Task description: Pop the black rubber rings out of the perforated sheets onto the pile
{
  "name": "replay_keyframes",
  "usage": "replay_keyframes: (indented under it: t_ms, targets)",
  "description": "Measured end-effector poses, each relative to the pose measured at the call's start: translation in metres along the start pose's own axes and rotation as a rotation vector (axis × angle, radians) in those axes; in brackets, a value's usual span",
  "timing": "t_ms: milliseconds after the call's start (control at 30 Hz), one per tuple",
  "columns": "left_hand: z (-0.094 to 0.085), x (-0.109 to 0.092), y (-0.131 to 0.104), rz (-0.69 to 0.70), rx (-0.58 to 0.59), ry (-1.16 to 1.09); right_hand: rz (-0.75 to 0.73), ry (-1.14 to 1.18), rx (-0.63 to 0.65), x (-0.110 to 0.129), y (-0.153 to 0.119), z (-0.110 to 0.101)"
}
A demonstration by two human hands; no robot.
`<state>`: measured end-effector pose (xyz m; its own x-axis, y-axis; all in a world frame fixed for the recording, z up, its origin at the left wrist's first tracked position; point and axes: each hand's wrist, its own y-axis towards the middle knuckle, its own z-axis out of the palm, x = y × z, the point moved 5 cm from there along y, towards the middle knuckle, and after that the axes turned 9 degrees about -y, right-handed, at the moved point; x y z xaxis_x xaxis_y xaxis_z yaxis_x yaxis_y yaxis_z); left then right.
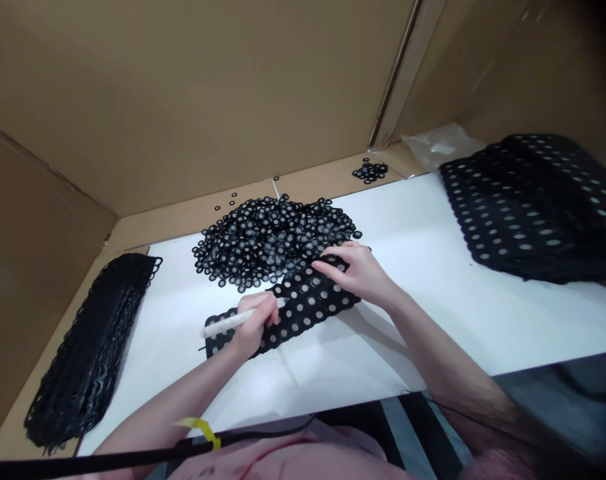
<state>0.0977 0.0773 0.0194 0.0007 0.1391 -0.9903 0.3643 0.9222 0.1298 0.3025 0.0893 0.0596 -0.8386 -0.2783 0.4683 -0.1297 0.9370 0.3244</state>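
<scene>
A black strip with rows of round pale dots (pixel 307 303) lies slantwise on the white board in front of me. My left hand (pixel 257 320) is closed around a white pen-like stick (pixel 227 325), whose far end points over the strip's dots. At the strip's upper right end, my right hand (pixel 355 270) has its thumb and fingers bent over the edge, gripping it. Just beyond the strip sits a big heap of small black rings (pixel 267 233) with pale centres, close to both hands.
On the left lies a stack of black perforated strips (pixel 95 347). A larger bundle of black dotted material (pixel 527 207) rests at the right, near a clear plastic bag (pixel 440 145). A small ring pile (pixel 370 172) sits at the back. Cardboard walls (pixel 207 100) enclose the white board (pixel 407 233).
</scene>
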Motion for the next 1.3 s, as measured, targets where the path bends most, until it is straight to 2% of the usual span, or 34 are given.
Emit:
replay_keyframes:
  t_ms: [133,400,633,733,867,933,1133,1300]
  targets:
    - [0.005,-0.002,0.000,0.024,0.031,0.036,0.004,0.006,0.003,0.002,-0.001,-0.001]
    - [0.012,-0.006,0.002,-0.036,0.119,0.226,0.005,0.076,-0.005,0.009,-0.002,-0.004]
    - [0.029,-0.013,0.004,0.090,0.341,0.346,-0.046,0.171,-0.058,0.027,-0.008,-0.011]
    - [0.022,-0.006,0.004,0.004,0.264,0.234,-0.005,0.112,-0.056,0.016,-0.006,-0.009]
    - [0.000,0.007,0.004,-0.061,-0.028,-0.108,0.026,0.029,-0.035,0.002,-0.003,-0.004]
    - [-0.006,0.012,0.004,-0.055,-0.118,-0.193,0.023,0.023,-0.023,-0.001,-0.002,-0.003]
    - [0.000,0.012,0.005,-0.122,-0.103,-0.101,0.011,0.014,-0.023,0.003,-0.003,-0.005]
    - [0.007,0.002,0.005,-0.157,-0.005,0.093,-0.006,0.039,-0.058,0.007,-0.003,-0.007]
